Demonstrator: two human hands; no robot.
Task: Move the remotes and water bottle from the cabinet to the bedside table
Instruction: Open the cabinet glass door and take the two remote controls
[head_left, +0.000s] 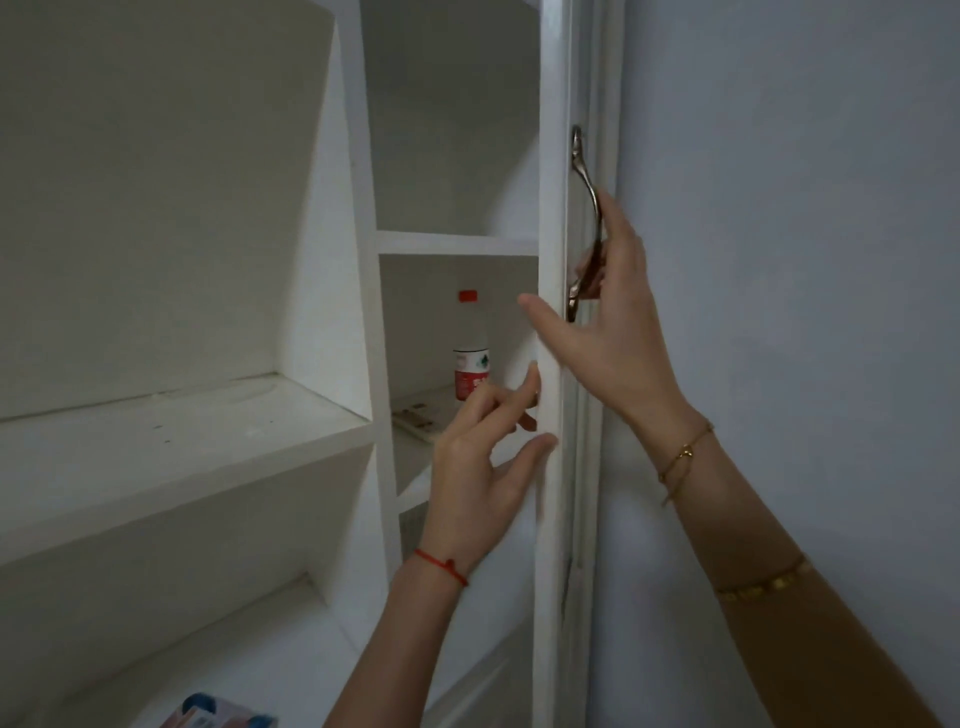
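A clear water bottle (470, 358) with a red cap and red label stands upright on a shelf inside the white cabinet (457, 243). A pale remote (415, 417) lies flat on the same shelf, in front of and left of the bottle. The cabinet door (551, 322) stands edge-on to me, open. My right hand (610, 332) has its fingers curled around the lower part of the metal door handle (587, 218), with the thumb stretched across the door's edge. My left hand (485, 467) rests with spread fingers on the door's inner edge, in front of the shelf, holding nothing.
Open white shelves (182, 421) fill the left side, one with a few dark specks. A colourful box (218, 714) lies at the bottom left. A plain pale wall (789, 260) runs along the right, close behind the open door.
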